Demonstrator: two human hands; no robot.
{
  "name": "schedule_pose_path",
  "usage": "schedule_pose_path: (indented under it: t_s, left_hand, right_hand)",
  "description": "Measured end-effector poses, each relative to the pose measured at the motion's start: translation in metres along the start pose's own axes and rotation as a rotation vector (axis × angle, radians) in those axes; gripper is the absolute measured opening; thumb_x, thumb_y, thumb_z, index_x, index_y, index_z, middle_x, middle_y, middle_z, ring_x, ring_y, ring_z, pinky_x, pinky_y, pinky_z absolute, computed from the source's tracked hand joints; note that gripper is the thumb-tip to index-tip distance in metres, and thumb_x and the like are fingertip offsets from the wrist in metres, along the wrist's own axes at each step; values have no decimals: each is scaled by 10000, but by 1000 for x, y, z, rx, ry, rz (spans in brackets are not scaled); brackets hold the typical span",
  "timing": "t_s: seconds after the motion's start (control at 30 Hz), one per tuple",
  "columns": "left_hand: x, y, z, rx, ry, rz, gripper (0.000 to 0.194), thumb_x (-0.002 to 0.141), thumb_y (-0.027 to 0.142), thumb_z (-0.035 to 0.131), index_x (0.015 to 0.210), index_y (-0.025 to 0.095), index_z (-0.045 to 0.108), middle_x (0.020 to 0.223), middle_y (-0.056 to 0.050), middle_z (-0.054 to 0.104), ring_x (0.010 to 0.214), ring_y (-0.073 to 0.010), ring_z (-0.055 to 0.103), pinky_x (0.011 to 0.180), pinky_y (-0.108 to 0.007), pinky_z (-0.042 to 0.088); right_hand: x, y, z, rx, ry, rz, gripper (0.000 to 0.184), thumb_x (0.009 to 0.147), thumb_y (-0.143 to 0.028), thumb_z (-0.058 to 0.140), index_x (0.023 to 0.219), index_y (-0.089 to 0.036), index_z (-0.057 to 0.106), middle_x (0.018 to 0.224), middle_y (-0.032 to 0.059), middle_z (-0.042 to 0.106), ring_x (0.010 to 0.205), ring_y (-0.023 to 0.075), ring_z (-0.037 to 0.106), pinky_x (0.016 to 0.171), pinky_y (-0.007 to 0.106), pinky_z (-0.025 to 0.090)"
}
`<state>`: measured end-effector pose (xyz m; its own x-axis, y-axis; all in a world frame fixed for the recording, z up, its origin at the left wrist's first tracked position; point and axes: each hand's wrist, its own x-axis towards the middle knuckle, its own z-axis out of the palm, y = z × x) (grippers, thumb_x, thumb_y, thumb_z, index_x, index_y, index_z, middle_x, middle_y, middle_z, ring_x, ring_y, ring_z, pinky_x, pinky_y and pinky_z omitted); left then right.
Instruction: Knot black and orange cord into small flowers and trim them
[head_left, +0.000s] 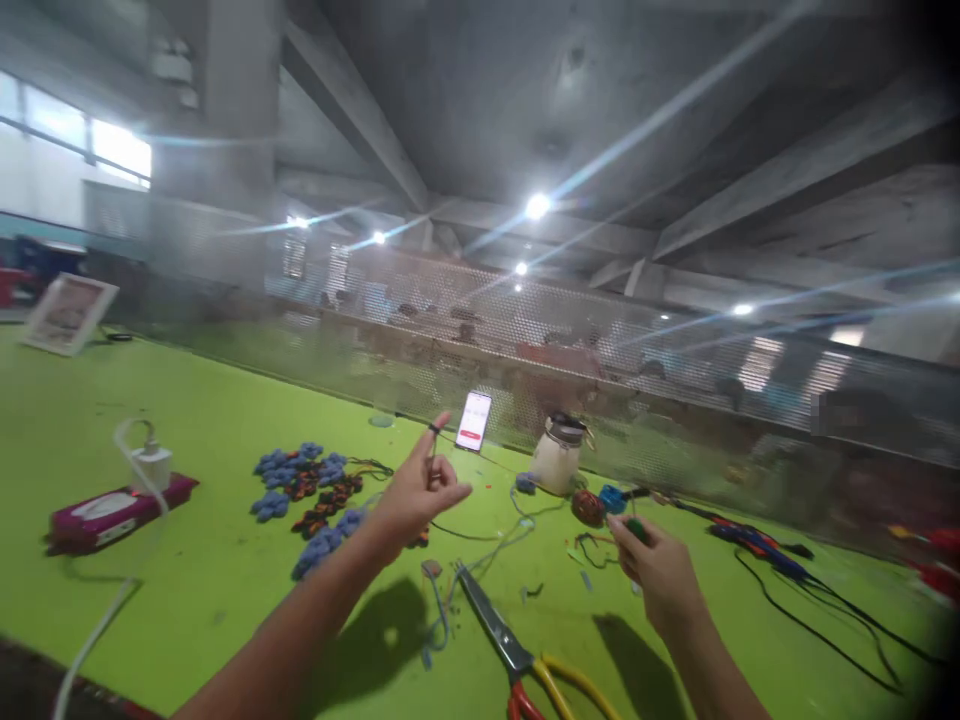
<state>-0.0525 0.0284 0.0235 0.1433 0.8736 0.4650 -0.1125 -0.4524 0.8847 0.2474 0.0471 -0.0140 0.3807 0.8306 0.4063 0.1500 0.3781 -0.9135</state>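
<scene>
My left hand (417,492) is raised above the green table (225,420), forefinger pointing up and thumb out, pinching a thin dark cord (465,530) that trails down to the table. My right hand (654,566) is curled around a small green object (637,528), near a round reddish knotted piece (589,507) and a blue piece (612,497). Scissors (517,650) with yellow and red handles lie between my forearms. Blue and dark woven cord pieces (311,490) lie in a heap left of my left hand.
A lit phone (474,420) leans on the mesh partition (600,350) at the back. A lidded jar (559,455) stands beside it. A pink packet (112,512) with a white charger (152,465) lies at left; loose cords (757,545) lie at right. People sit beyond the mesh.
</scene>
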Motion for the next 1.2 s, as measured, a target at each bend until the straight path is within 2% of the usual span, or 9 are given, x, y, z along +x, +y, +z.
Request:
schedule_pose_path:
  t_s: [0.1,0.17,0.33,0.5,0.6,0.77,0.93,1.0,1.2]
  left_hand:
    - [5,-16,-3,571,242,25,544,717,198,589,1241,247,452,660,2,537,651,-167,496,645,-285,348]
    - [7,-24,-6,593,284,-12,294,742,280,567,1022,200,612,730,-55,566,782,-217,517,678,-306,336]
    - [7,-24,-3,401,75,-136,445,753,468,491,455,150,584,422,-20,442,467,-151,452,499,-275,290]
    - [0,-11,13,48,-189,-132,505,799,460,369,507,115,593,449,-26,448,425,-98,400,448,-246,301]
    - [0,-7,17,-181,-242,-84,516,850,460,264,865,112,644,568,-15,473,424,-70,337,436,-223,273]
    - [3,-18,11,-85,-164,-76,705,718,312,619,1341,251,294,644,34,509,467,-72,347,468,-194,251]
    - [7,-27,-1,387,326,-14,434,675,224,628,1106,234,585,627,16,510,646,-148,456,616,-243,318]
    - [8,-25,-4,345,305,-25,215,706,312,605,854,172,672,589,4,492,612,-140,444,584,-239,309]
    - [7,-17,8,64,-52,-129,401,755,387,489,461,121,550,406,12,400,388,-79,323,414,-222,226]
  right_hand:
    - [3,1,-3,-7,1,105,394,441,-391,802,670,-119,633,427,-58,391,361,50,304,332,184,222]
    - [5,1,-6,-5,29,131,411,397,-380,815,668,-128,637,434,-54,404,370,58,328,330,190,250]
    - [7,-4,-10,-5,19,115,382,367,-384,816,608,-152,631,443,-31,427,374,89,378,315,220,291]
    - [7,-2,-8,-22,13,154,398,359,-377,816,629,-150,632,453,-28,436,380,88,366,329,225,284]
    - [2,1,-2,-178,-96,146,404,427,-444,767,655,-135,640,425,-38,410,371,79,325,339,216,244]
    - [-5,6,9,-491,-468,-50,303,608,-451,636,610,-148,617,466,-11,483,430,106,389,398,221,288]
    - [-8,1,6,-512,-638,-91,297,702,-437,577,636,-148,576,516,-14,474,491,110,405,467,228,313]
    - [-7,-3,4,-447,-595,-64,319,702,-463,582,648,-150,557,501,-29,433,459,93,351,438,221,268]
    - [-5,-5,1,-334,-598,60,343,678,-480,620,672,-149,534,455,-59,396,402,62,273,403,200,191]
